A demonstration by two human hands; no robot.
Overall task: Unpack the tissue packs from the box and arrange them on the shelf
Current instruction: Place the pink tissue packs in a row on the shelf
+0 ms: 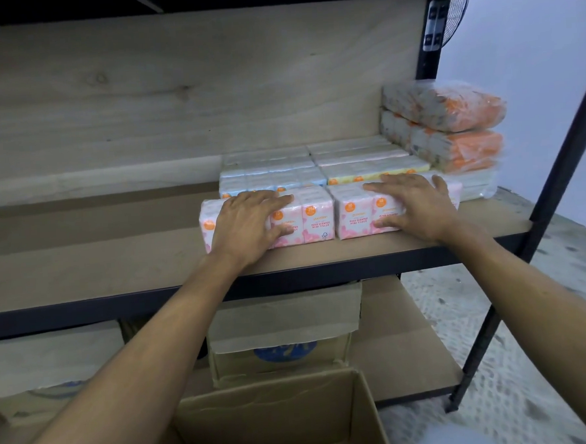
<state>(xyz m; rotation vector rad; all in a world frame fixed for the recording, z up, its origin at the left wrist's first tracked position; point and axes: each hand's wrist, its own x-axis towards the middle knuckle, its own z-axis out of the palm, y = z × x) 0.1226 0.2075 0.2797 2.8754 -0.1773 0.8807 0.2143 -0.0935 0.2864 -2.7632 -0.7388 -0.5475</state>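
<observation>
Both hands lie flat with fingers spread, gripping nothing: left hand (247,224) presses the left pink pack (315,217), right hand (417,204) the right pink pack (353,214), side by side at centre frame on the shelf (99,268), likely squaring them against the rows (271,175) behind. Bottom centre, the box (267,386) stands open, little of its inside showing.

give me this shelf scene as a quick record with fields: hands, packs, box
left hand: rests on the left pink tissue pack
right hand: rests on the right pink tissue pack
pink packs: side by side at the front of the shelf
behind them: blue tissue packs, yellow tissue packs
far right: stacked orange tissue bundles
cardboard box: open, below; contents not visible
</observation>
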